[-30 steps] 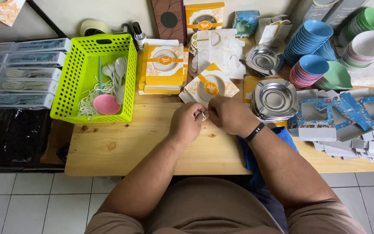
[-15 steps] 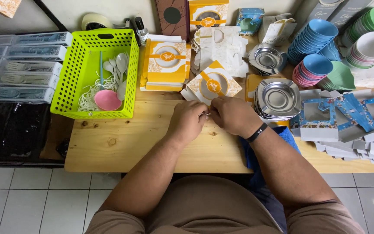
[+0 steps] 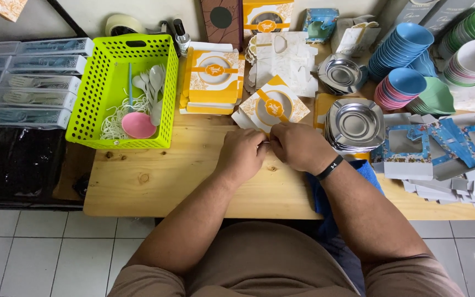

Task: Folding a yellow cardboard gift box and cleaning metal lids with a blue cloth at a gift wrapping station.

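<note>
Folding the near edge of a flat orange-and-white box blank (image 3: 273, 107) is the step in hand, as I judge it: my left hand (image 3: 241, 155) and right hand (image 3: 302, 146) meet knuckle to knuckle at the blank's lower edge, on the wooden table (image 3: 155, 176). Fingers of both hands are curled in tight, pinching something small between the tips (a flap or tab of the blank, I'd guess, but the knuckles hide it, so I cannot tell for sure). The blank lies flat, tilted like a diamond, just beyond my hands, touching them at its near corner. Right of it, a stack of steel dishes (image 3: 354, 124); left, a stack of the same orange blanks (image 3: 213, 82) and a green basket (image 3: 83, 118) with a pink spoon (image 3: 138, 125) and pale cutlery inside. Blue box blanks (image 3: 435, 151) lie well off to my right. Next move, by my reading, calls for a firm crease along the flap and keeping the blank from sliding, then raising the sides.
</note>
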